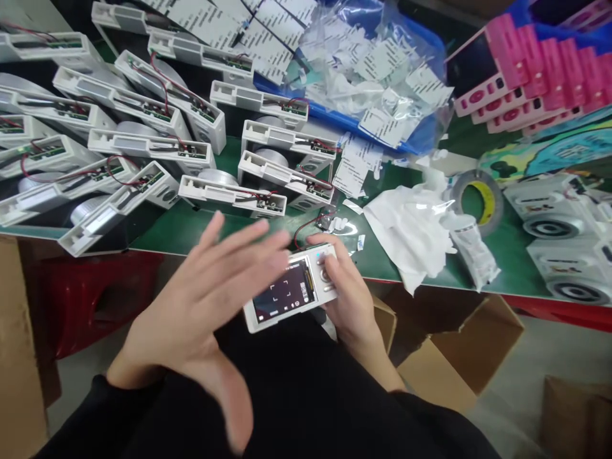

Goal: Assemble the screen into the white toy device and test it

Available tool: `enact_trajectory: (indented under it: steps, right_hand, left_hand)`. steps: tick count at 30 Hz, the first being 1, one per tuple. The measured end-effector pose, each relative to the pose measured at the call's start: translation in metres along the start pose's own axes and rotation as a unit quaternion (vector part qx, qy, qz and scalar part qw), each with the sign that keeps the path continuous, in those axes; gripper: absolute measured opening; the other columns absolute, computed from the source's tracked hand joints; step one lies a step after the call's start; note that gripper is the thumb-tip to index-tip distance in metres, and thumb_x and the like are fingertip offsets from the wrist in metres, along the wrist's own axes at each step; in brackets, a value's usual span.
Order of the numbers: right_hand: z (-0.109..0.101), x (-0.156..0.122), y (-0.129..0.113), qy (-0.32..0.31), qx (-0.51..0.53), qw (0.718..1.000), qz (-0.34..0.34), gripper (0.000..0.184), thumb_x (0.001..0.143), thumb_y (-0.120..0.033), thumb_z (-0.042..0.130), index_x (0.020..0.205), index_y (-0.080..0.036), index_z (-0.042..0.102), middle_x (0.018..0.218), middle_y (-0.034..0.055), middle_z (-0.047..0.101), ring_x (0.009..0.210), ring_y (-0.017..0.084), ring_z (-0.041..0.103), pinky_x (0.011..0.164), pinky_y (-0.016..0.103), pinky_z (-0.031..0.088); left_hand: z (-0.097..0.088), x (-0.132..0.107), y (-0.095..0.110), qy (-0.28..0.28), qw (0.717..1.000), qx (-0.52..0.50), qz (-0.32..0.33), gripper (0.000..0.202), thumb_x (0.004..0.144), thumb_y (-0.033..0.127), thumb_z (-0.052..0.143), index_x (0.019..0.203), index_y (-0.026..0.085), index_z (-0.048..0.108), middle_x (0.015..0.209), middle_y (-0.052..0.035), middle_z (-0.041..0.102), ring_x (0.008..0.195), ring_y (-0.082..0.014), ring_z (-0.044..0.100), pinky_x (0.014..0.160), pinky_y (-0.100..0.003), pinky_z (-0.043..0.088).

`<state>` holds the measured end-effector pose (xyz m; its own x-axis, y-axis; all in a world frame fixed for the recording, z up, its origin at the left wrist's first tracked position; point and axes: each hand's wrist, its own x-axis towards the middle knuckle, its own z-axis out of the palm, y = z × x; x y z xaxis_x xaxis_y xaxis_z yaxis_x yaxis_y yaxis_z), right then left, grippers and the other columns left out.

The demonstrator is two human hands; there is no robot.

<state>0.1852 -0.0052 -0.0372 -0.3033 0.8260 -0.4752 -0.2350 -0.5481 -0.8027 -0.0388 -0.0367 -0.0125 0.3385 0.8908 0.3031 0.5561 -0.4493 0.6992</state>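
My right hand (342, 287) is shut on a white handheld camera-like device (318, 271), its fingertips at the buttons beside a lit screen (284, 293). My left hand (201, 299) is open with spread fingers, blurred by motion, just left of the device and holding nothing. Beyond both hands, white plastic housings (233, 196) with small circuit boards and red wires lie in several rows. A loose small circuit board (325, 220) with a red wire lies close to my right hand.
The housings lie on a green workbench (191, 229) with a red edge. Crumpled white wipes (406, 223), a tape roll (478, 201), a bag of labels (373, 70), pink-backed units (540, 70) and white units (568, 217) stand further off. Cardboard boxes (459, 344) sit below.
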Motion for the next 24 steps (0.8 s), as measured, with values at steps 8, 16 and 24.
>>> enact_trajectory:
  steps: [8, 16, 24]
  right_hand:
    - [0.007, 0.010, 0.001, 0.057, -0.083, 0.988, -0.117, 0.039, 0.094, -0.061, 0.060, 0.120, -0.036, 0.046, 0.076, -0.0056, 0.048, 0.046, 0.010, 0.034, 0.042, 0.026, 0.027]
    - [0.007, 0.022, -0.002, 0.055, -0.145, 0.978, -0.140, 0.030, 0.098, -0.059, 0.054, 0.115, -0.035, 0.049, 0.089, -0.0022, 0.051, 0.066, 0.015, 0.048, 0.061, 0.029, 0.043]
    - [0.006, 0.023, -0.002, 0.053, -0.138, 0.980, -0.132, 0.023, 0.100, -0.053, 0.053, 0.112, -0.034, 0.049, 0.087, -0.0021, 0.053, 0.066, 0.016, 0.050, 0.060, 0.030, 0.044]
  left_hand:
    - [0.023, 0.004, -0.040, 0.030, 0.986, 0.155, 0.044, 0.106, 0.082, 0.056, 0.078, 0.163, 0.020, 0.020, 0.128, -0.0172, 0.070, 0.111, -0.0336, 0.071, 0.096, -0.047, 0.060]
    - [0.034, 0.004, -0.061, 0.064, 0.994, 0.084, -0.027, 0.101, 0.071, 0.065, 0.083, 0.154, 0.031, 0.037, 0.109, -0.0077, 0.077, 0.086, -0.0309, 0.074, 0.073, -0.046, 0.061]
    - [0.036, 0.001, -0.063, 0.069, 0.994, 0.077, -0.022, 0.094, 0.071, 0.069, 0.079, 0.151, 0.035, 0.042, 0.098, -0.0071, 0.073, 0.096, -0.0345, 0.074, 0.074, -0.049, 0.063]
